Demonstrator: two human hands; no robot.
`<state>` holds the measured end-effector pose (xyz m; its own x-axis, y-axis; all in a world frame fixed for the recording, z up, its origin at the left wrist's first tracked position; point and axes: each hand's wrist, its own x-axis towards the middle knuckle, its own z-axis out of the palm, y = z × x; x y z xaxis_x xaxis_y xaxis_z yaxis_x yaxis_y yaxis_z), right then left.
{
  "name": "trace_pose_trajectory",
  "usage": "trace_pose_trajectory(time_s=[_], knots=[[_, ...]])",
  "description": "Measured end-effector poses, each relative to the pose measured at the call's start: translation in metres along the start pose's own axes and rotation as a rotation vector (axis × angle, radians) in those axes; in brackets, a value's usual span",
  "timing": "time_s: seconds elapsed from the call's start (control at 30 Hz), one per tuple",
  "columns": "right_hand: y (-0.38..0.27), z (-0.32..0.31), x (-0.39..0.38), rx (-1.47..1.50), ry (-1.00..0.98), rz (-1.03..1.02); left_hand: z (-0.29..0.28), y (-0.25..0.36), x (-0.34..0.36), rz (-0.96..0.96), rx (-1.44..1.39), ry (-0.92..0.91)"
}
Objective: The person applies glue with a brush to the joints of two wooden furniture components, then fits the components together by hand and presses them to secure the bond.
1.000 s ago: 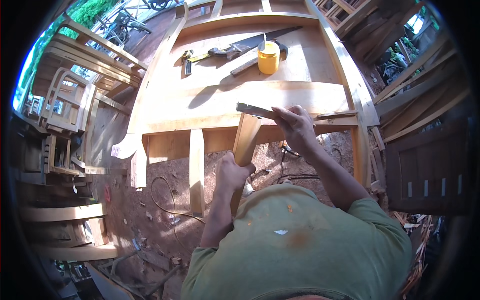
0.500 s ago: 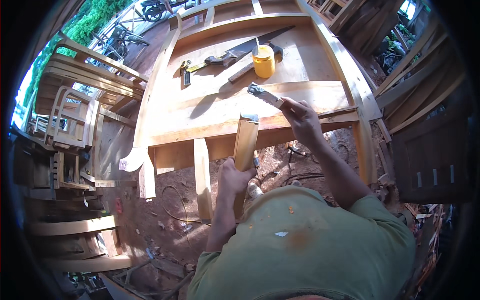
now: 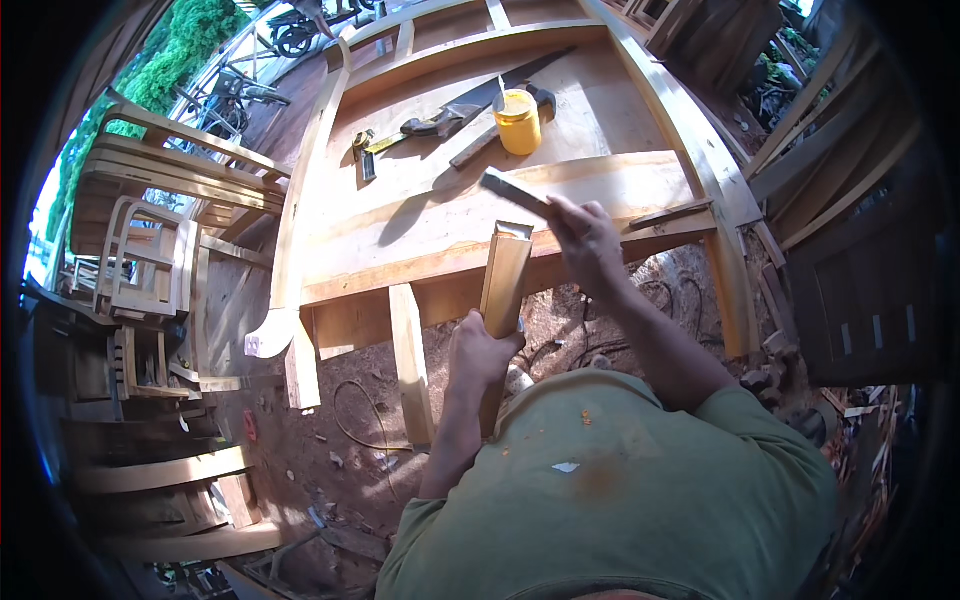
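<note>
My left hand [image 3: 482, 350] grips an upright wooden bar [image 3: 506, 275] with a dark grey cap or patch at its top end. My right hand [image 3: 592, 245] holds a flat tool [image 3: 514, 191] with a greyish end, raised above the bar and apart from it. Beyond them, on the large pale wooden frame [image 3: 628, 170], stand or lie an open yellow jar [image 3: 518, 126] with a stick in it, a handsaw [image 3: 424, 126], a hammer-like tool [image 3: 478, 146] and smaller tools [image 3: 365, 155]. A thin strip [image 3: 670, 213] rests on the front rail, right of my right hand.
Stacked chair frames [image 3: 150, 255] crowd the left, with curved boards [image 3: 160, 467] lower down. Dark panels [image 3: 850, 300] and leaning planks [image 3: 820, 180] line the right. Cables [image 3: 368, 398] lie on the littered dirt floor [image 3: 340, 460]. Motorbikes [image 3: 295, 38] stand at the back left.
A second ago the tool lay across the bar's top; since then my right hand has lifted it up and away. The bar stays in my left hand, and the view has shifted slightly.
</note>
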<state>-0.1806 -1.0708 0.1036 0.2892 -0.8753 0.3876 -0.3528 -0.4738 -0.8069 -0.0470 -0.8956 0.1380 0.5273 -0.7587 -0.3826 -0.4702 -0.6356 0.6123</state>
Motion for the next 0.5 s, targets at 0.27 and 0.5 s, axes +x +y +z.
trace_pose_trajectory(time_s=[0.27,0.5], knots=[[0.005,-0.035,0.016,0.794,-0.167,0.36,0.003,-0.068,0.02,0.405,-0.7,-0.041],[0.0,-0.049,0.005,0.951,-0.362,0.405,-0.037,-0.061,0.039,0.669,-1.138,-0.288]])
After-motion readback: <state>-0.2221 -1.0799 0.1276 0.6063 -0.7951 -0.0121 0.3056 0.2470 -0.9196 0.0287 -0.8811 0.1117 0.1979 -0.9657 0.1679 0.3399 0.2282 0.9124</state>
